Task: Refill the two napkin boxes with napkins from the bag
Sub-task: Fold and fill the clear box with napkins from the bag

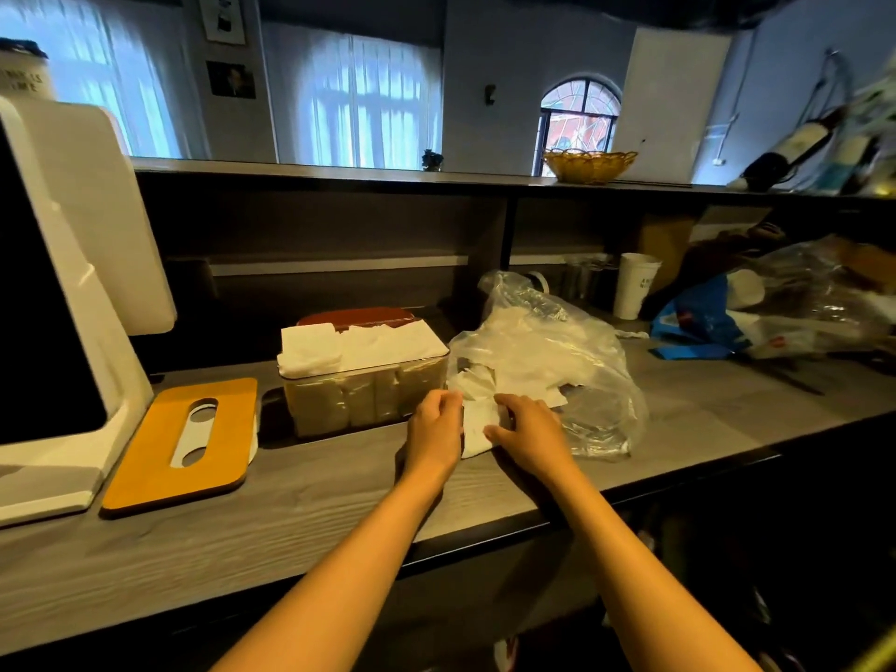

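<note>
White, crumpled napkins are lying at the mouth of the clear plastic bag on the grey table, the bag's mouth facing the near left. The left hand and right hand are both pinching this wad. Just left, the clear napkin box is sitting long side left-right, napkins standing upright inside. Its orange slotted lid is lying further left.
</note>
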{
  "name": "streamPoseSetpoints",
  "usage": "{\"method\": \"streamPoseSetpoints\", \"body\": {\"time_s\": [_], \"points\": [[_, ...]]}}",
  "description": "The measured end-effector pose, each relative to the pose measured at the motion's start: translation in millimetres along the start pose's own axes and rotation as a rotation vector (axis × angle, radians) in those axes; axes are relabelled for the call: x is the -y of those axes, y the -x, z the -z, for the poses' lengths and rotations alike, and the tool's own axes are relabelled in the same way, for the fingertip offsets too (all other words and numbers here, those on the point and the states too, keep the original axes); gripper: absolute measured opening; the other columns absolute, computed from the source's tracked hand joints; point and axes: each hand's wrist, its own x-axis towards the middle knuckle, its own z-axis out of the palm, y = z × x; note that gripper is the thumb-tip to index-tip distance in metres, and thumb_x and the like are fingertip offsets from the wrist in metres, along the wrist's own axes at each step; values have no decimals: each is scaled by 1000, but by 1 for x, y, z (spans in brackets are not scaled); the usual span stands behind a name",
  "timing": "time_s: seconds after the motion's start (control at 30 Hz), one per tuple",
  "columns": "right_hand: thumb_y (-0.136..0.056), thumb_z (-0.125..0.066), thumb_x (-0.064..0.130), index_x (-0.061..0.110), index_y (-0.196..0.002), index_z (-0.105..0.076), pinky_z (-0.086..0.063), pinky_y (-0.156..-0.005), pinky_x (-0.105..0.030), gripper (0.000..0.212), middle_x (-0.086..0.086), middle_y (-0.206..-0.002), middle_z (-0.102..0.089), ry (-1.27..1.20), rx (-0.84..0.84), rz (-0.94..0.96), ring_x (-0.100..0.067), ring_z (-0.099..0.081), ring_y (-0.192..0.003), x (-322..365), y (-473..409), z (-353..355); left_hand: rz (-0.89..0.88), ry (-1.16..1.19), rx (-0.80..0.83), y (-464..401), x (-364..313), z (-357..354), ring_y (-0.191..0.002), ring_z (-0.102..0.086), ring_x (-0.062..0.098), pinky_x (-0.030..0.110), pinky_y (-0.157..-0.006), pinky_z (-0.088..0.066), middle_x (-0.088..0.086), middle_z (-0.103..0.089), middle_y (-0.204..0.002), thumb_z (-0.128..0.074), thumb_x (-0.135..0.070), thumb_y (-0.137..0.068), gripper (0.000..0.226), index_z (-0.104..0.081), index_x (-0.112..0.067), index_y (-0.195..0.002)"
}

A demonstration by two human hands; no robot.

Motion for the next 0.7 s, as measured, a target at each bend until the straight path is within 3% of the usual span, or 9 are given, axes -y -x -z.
{"method": "streamPoseSetpoints", "body": {"time_s": [0.13,0.2,0.3,0.37,0.43,0.57,0.63,0.7], "points": [[-90,-64,11,14,-100,-70,-54,-75,-22,11,-1,-93,-70,-499,-168,14,-19,-65,-91,-3,6,9,-94,-48,21,9,-7,-1,-101,-59,13,30,-86,-52,-2,-60,-110,-49,-37,-101,29,-58,-19,-121],[-94,-61,10,9,-96,-68,-55,-72,-25,7,-5,-92,-69,-741,-173,1,-19,-66,-89,-3,11,17,-159,-50,87,6,-7,-1,-107,-59,14,27,-85,-51,-2,-61,-116,-54,-36,-99,35,-57,-16,-127],[-95,-59,8,3,-101,-67,-55,-71,-25,11,-13,-95,-70,-922,-138,5,-17,-68,-85,1,17,22,-153,-4,209,3,-8,-2,-101,-67,21,37,-86,-57,3,-70,-105,-63,-31,-95,22,-66,-17,-112],[-95,-59,7,0,-102,-67,-53,-66,-19,13,-12,-92,-71,-938,-134,7,-10,-68,-78,5,19,22,-118,-9,262,4,-8,-3,-97,-70,18,37,-86,-59,2,-73,-101,-66,-23,-93,12,-67,-22,-105],[-95,-59,9,4,-102,-67,-52,-63,-16,11,-5,-88,-70,-919,-132,-5,-3,-66,-73,7,18,21,-73,37,270,4,-8,-1,-97,-71,20,37,-85,-59,3,-73,-102,-64,-14,-94,16,-67,-17,-109],[-97,-58,11,23,-94,-65,-56,-67,-23,13,-1,-85,-69,-811,-267,-68,-11,-67,-79,4,8,15,230,667,149,-1,-9,13,-92,-67,28,37,-75,-55,14,-69,-101,-46,-10,-99,17,-60,-11,-109],[-95,-60,12,21,-101,-67,-56,-79,-27,13,5,-93,-69,-635,-342,-72,-10,-66,-88,0,-2,13,302,874,150,-3,-8,22,-87,-67,32,36,-71,-52,21,-70,-97,-39,-15,-96,27,-58,-6,-113],[-93,-62,14,15,-113,-67,-53,-86,-29,21,3,-105,-68,-489,-345,-81,-12,-63,-100,-3,-17,14,337,1002,190,-2,-7,25,-89,-68,36,42,-81,-54,26,-71,-92,-36,-15,-92,37,-55,3,-119]]}}
